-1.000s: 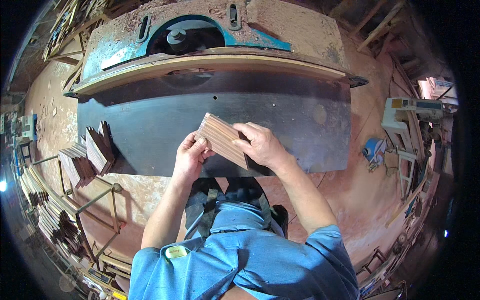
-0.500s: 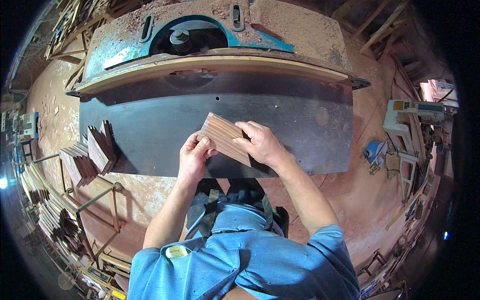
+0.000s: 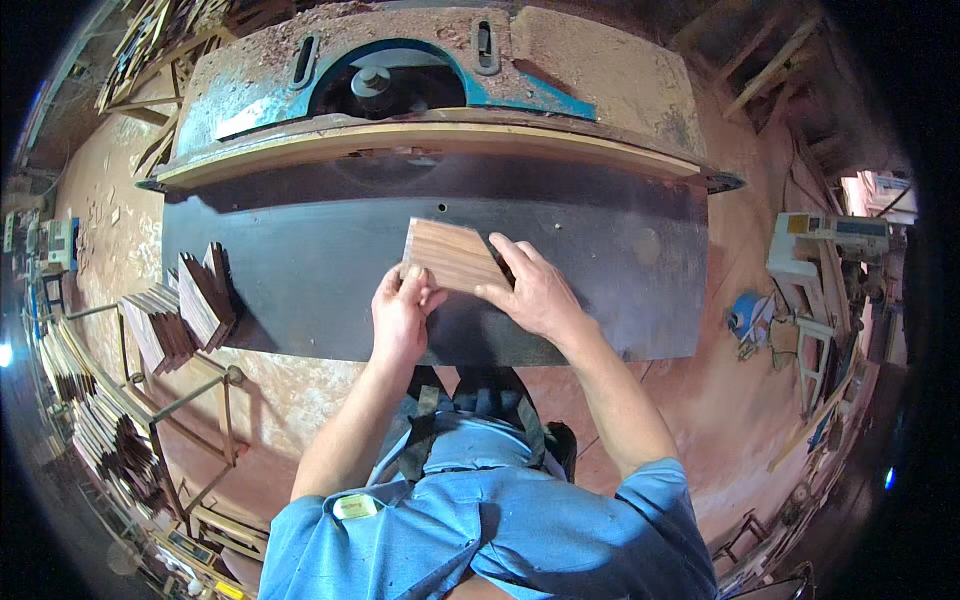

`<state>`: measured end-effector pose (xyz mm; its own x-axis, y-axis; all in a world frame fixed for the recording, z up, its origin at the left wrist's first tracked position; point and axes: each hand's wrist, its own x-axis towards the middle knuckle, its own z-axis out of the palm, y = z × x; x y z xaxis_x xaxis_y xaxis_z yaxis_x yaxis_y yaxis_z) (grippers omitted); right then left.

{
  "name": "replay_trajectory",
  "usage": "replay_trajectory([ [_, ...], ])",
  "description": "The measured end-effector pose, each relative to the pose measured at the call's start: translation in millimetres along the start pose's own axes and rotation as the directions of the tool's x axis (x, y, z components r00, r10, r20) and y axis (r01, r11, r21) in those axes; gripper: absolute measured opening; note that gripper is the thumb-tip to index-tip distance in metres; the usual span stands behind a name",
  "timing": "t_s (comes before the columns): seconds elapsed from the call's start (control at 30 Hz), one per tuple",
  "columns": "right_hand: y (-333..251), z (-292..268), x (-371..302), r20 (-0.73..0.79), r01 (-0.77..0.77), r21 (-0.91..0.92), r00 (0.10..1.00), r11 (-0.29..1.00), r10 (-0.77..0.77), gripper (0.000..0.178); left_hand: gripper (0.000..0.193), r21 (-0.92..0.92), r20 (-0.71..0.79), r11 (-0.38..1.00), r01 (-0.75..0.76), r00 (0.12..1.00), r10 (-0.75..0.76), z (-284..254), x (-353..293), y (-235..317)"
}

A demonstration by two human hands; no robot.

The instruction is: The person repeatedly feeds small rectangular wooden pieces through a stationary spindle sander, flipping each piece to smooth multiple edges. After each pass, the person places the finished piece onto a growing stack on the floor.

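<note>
We see one dark, flat desk [image 3: 610, 300] across the middle of the frame, and behind it, along the top, one machine top [image 3: 620, 70] strewn with sawdust. One person in a blue shirt [image 3: 410, 545] fills the bottom centre. We count one long wooden fence [image 3: 560, 138] running between desk and machine top, and one metal rack [image 3: 190, 397] at lower left. At the desk's left end, left of centre in the frame, stand two stacks of boards [image 3: 155, 325], side by side; their edges are too close together for us to count the boards.

Next come two hands, both at the centre. The left hand [image 3: 403, 305] has its fingers clamped on the lower left corner of one striped brown board [image 3: 450, 255], thumb on the upper face. The right hand [image 3: 540, 290] has its thumb at the board's lower right corner and its fingers along the slanted right edge; we cannot tell whether they grip it. The four-sided board sits mid-frame, over the desk.

Smaller still, we find two slots [image 3: 304, 60] at the top, one round metal hub [image 3: 370, 82] between them, one pale yellow-green patch [image 3: 355, 507] on the shirt, and one small hole [image 3: 442, 207] in the desk, just above the board.
</note>
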<state>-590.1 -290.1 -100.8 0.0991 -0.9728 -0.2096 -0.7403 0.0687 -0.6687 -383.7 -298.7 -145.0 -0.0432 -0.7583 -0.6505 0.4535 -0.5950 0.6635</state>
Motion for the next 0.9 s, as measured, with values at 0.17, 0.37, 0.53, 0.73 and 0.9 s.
replay_trajectory([
  [0.17, 24, 7, 7, -0.146, 0.085, -0.267, 0.981, 0.960, -0.127, 0.036, 0.020, 0.036, -0.045, 0.999, 0.024, 0.999, -0.022, 23, 31, 11],
  [0.37, 50, 12, 24, -0.185, 0.084, -0.345, 0.971, 0.935, -0.155, 0.028, 0.060, 0.984, 0.146, 0.055, -0.171, 0.941, 0.305, 34, 40, 48],
  [0.53, 55, 14, 23, -0.236, 0.139, -0.303, 0.948, 0.943, -0.216, 0.028, 0.048, 0.854, -0.095, 0.520, -0.015, 0.978, 0.185, 26, 43, 44],
  [0.73, 61, 8, 32, -0.248, 0.150, -0.356, 0.936, 0.922, -0.248, 0.025, 0.034, 0.586, -0.137, 0.807, 0.077, 0.991, 0.005, 32, 52, 46],
  [0.9, 75, -1, 49, -0.261, 0.120, -0.358, 0.939, 0.926, -0.223, 0.026, 0.031, 0.368, -0.124, 0.929, 0.049, 0.992, -0.004, 42, 67, 34],
])
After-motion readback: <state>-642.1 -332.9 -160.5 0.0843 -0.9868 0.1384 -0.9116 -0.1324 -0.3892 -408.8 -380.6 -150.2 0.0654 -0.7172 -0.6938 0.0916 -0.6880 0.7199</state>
